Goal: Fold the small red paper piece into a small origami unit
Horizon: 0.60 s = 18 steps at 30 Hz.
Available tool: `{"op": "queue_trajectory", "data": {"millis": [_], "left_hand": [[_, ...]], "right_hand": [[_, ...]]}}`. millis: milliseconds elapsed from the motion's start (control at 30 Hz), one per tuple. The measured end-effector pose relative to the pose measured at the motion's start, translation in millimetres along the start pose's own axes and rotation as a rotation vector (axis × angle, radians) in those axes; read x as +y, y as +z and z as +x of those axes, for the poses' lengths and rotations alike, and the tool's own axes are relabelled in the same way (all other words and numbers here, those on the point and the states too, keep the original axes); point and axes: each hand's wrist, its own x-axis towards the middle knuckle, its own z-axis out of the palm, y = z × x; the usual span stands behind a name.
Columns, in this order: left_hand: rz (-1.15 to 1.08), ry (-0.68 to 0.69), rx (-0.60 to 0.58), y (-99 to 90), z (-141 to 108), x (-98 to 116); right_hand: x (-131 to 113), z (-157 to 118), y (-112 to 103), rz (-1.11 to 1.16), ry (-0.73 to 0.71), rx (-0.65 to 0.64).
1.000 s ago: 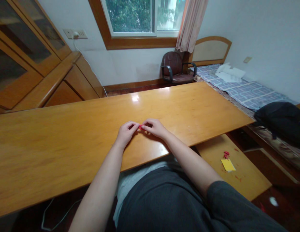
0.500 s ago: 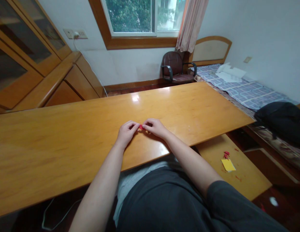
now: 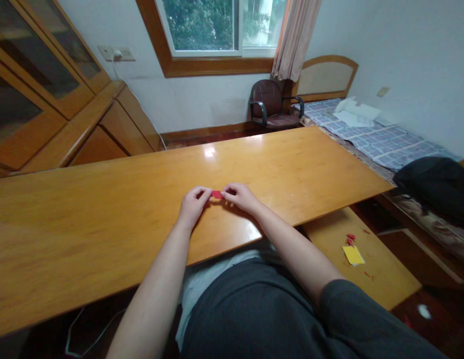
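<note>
A small piece of red paper [image 3: 217,194] is stretched between my two hands, just above the wooden table [image 3: 104,214]. My left hand [image 3: 194,202] pinches its left end between thumb and fingers. At the other end, my right hand [image 3: 239,195] pinches it the same way. The middle of the paper shows as a short flat strip; both ends are covered by my fingertips. Whether it is folded is too small to tell.
On a lower board [image 3: 329,234] to the right lie several small red pieces [image 3: 350,239] and a yellow paper square [image 3: 353,255]. Beyond the table stand a brown armchair [image 3: 268,102] and a bed with a black bag [image 3: 437,189]. A cabinet [image 3: 93,134] lines the left.
My hands have drawn slightly apart, the left one shifting a little left. More of the red paper shows flat between them.
</note>
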Motion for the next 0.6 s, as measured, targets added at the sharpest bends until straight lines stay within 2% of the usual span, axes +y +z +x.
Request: {"op": "queue_trajectory", "data": {"millis": [300, 600], "left_hand": [[0.074, 0.055, -0.064, 0.2, 1.5, -4.4], [0.021, 0.046, -0.077, -1.4, 0.3, -1.3]], "right_hand": [[-0.8, -1.0, 1.3, 0.009, -0.011, -0.046], [-1.6, 0.0, -0.3, -0.008, -0.09, -0.035]]}}
